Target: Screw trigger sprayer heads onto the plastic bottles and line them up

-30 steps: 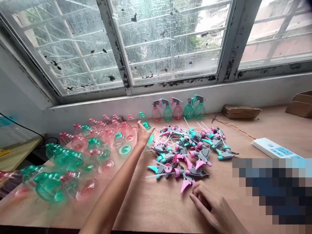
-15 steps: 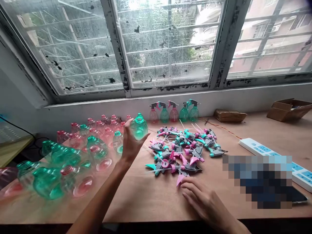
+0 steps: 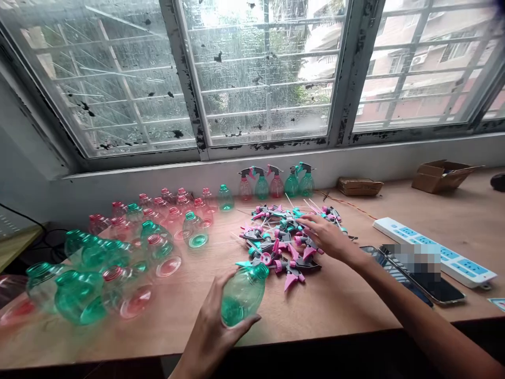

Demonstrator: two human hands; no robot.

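My left hand (image 3: pixel 211 323) is closed around a clear green bottle (image 3: pixel 245 292) without a spray head, held tilted near the table's front edge with its neck up and to the right. My right hand (image 3: pixel 327 238) reaches over a loose pile of trigger spray heads (image 3: pixel 290 250) in pink, green and grey. Its fingers are stretched out above a green spray head (image 3: pixel 296 213); whether they touch it cannot be made out. Thin white dip tubes poke out of the pile.
Several pink bottles (image 3: pixel 173 216) and green bottles (image 3: pixel 79 297) without spray heads crowd the left side. Several bottles with spray heads (image 3: pixel 276 184) line the wall. At right are a power strip (image 3: pixel 434 250), phones (image 3: pixel 445 284), a flat carton (image 3: pixel 360 186) and an open box (image 3: pixel 442 176).
My left hand has brought the green bottle down and toward me from the back of the table. My right hand has moved from the front of the pile to its far side.
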